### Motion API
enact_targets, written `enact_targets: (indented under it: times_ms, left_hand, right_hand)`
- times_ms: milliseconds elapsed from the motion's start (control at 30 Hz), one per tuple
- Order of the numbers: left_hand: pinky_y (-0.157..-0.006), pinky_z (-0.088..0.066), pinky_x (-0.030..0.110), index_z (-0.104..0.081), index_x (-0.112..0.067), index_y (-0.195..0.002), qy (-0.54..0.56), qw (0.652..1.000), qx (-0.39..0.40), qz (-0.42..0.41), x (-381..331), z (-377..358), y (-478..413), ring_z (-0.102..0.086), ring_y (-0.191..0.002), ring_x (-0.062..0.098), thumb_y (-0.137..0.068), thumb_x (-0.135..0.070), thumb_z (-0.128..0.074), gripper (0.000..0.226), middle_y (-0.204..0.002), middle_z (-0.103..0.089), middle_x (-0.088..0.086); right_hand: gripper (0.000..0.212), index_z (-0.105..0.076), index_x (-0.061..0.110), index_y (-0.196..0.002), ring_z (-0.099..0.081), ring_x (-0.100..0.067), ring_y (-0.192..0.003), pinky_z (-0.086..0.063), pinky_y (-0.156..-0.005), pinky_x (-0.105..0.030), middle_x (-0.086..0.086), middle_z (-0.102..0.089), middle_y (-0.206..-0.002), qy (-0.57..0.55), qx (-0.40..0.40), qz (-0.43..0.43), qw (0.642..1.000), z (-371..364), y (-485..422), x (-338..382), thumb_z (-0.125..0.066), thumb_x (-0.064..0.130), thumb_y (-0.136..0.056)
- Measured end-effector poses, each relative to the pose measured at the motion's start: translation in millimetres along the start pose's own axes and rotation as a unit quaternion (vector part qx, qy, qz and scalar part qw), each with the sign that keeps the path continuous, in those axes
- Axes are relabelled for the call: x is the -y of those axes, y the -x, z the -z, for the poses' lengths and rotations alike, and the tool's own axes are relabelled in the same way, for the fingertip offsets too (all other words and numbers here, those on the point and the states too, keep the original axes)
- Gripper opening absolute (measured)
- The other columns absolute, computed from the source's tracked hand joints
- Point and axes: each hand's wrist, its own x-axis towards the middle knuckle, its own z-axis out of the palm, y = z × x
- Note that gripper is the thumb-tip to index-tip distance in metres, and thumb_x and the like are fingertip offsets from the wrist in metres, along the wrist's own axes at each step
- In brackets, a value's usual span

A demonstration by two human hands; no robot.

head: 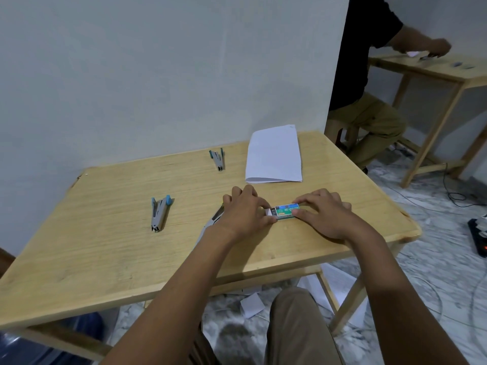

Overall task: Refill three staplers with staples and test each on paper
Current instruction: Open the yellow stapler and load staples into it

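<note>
Tabletop [110, 248]: pale wood, pushed against a grey wall along its far edge; the person sits at the near edge with both forearms reaching in.
Left stapler [159, 214]: lies toward the left side of the tabletop, grey metal with blue handle tips, mouth pointing at the near edge, handles spread in a narrow V.
Far stapler [218, 159]: same kind, close to the far edge near its middle, well apart from the first, mouth also pointing toward the near edge.
Third stapler [210, 225]: grey, mostly hidden under the left wrist and hand; only a strip of metal shows, so I cannot tell whether it is open.
Left hand [243, 212]: palm down, fingers curled; thumb and forefinger pinch the white inner tray that sticks out of the box's left end.
Staple box [286, 211]: small, green and blue label, lying flat right of the tabletop's middle, between the two hands; its tray is slid partly out to the left.
Paper [274, 155]: white folded sheets, beyond the box, reaching the far edge toward the far right corner.
Right hand [322, 214]: palm down, fingers and thumb clamped on the right half of the box.
</note>
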Motion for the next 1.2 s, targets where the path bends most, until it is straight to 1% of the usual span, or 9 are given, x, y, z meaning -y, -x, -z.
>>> enact_targets:
  times_ms: [167, 300, 433, 567, 700, 833, 900, 1000, 1200]
  left_hand:
    - [-0.090, -0.023, 0.036, -0.063, -0.034, -0.129, 0.006, 1.000, 0.009, 0.001, 0, 2, 2, -0.032, -0.120, 0.021, -0.089, -0.055, -0.061, 0.045, -0.127, -0.045, 0.000]
    - [-0.094, -0.026, 0.038, -0.062, -0.035, -0.130, 0.006, 1.000, 0.009, -0.001, 1, 4, 3, -0.032, -0.120, 0.021, -0.090, -0.053, -0.061, 0.044, -0.127, -0.045, 0.000]
    - [-0.089, -0.023, 0.035, -0.064, -0.034, -0.128, 0.007, 1.000, -0.008, 0.004, 2, 3, 5, -0.032, -0.119, 0.020, -0.089, -0.055, -0.063, 0.045, -0.125, -0.045, -0.001]
    - [-0.087, -0.022, 0.035, -0.067, -0.033, -0.124, 0.002, 1.000, -0.023, 0.015, 0, 1, 5, -0.033, -0.117, 0.020, -0.087, -0.057, -0.064, 0.044, -0.124, -0.047, -0.001]
    - [-0.083, -0.018, 0.033, -0.071, -0.032, -0.116, 0.002, 0.998, -0.050, 0.028, 2, 0, 7, -0.034, -0.114, 0.021, -0.083, -0.062, -0.065, 0.045, -0.119, -0.048, -0.002]
    - [-0.083, -0.018, 0.032, -0.074, -0.031, -0.111, 0.012, 0.998, -0.058, 0.034, 2, -1, 8, -0.034, -0.112, 0.021, -0.081, -0.064, -0.065, 0.046, -0.114, -0.048, -0.004]
    - [-0.082, -0.017, 0.032, -0.074, -0.032, -0.110, 0.017, 0.998, -0.058, 0.033, 2, -1, 8, -0.034, -0.112, 0.020, -0.081, -0.064, -0.065, 0.045, -0.113, -0.047, -0.004]
    - [-0.083, -0.017, 0.032, -0.075, -0.032, -0.108, 0.021, 0.998, -0.059, 0.031, 2, -2, 8, -0.033, -0.112, 0.020, -0.081, -0.064, -0.065, 0.044, -0.113, -0.047, -0.004]
    - [-0.082, -0.018, 0.032, -0.075, -0.031, -0.107, 0.026, 0.997, -0.059, 0.030, 2, -2, 8, -0.033, -0.112, 0.020, -0.082, -0.062, -0.067, 0.040, -0.110, -0.045, -0.006]
  right_hand:
    - [0.037, -0.052, 0.050, -0.128, -0.031, -0.021, -0.132, -0.025, -0.093, -0.039, 0.003, -0.042, -0.140, 0.012, 0.003, -0.005, 1.000, 4, -4, -5, -0.050, 0.061, -0.093]
    - [0.034, -0.053, 0.052, -0.124, -0.031, -0.021, -0.131, -0.022, -0.088, -0.038, 0.004, -0.043, -0.139, 0.012, 0.007, -0.011, 1.000, 7, -6, -5, -0.052, 0.061, -0.091]
    - [0.034, -0.054, 0.051, -0.125, -0.032, -0.021, -0.131, -0.021, -0.087, -0.037, 0.003, -0.043, -0.141, 0.032, -0.017, -0.008, 0.999, 9, -5, 2, -0.057, 0.055, -0.091]
    - [0.015, -0.059, 0.052, -0.104, -0.033, -0.016, -0.129, -0.019, -0.090, -0.034, 0.009, -0.047, -0.133, -0.004, -0.093, 0.046, 0.995, 7, 0, 21, -0.063, 0.047, -0.091]
    - [0.001, -0.065, 0.049, -0.090, -0.035, -0.012, -0.121, -0.017, -0.089, -0.032, 0.016, -0.049, -0.118, 0.029, -0.072, 0.093, 0.993, 1, -2, 42, -0.064, 0.049, -0.090]
    - [0.014, -0.074, 0.041, -0.092, -0.038, -0.014, -0.114, -0.021, -0.084, -0.034, 0.009, -0.056, -0.117, 0.095, -0.075, 0.092, 0.988, -7, -11, 51, -0.066, 0.052, -0.087]
    - [0.015, -0.074, 0.041, -0.081, -0.039, -0.017, -0.109, -0.023, -0.081, -0.034, 0.008, -0.058, -0.110, 0.090, -0.085, 0.078, 0.989, -8, -15, 53, -0.069, 0.055, -0.083]
    - [0.024, -0.066, 0.040, -0.064, -0.042, -0.022, -0.108, -0.026, -0.077, -0.033, 0.007, -0.058, -0.103, 0.079, -0.065, 0.051, 0.993, -8, -21, 56, -0.073, 0.059, -0.077]
    - [0.021, -0.066, 0.040, -0.071, -0.043, -0.024, -0.115, -0.030, -0.082, -0.035, 0.007, -0.060, -0.111, 0.052, -0.021, 0.063, 0.996, -3, -24, 51, -0.067, 0.055, -0.085]
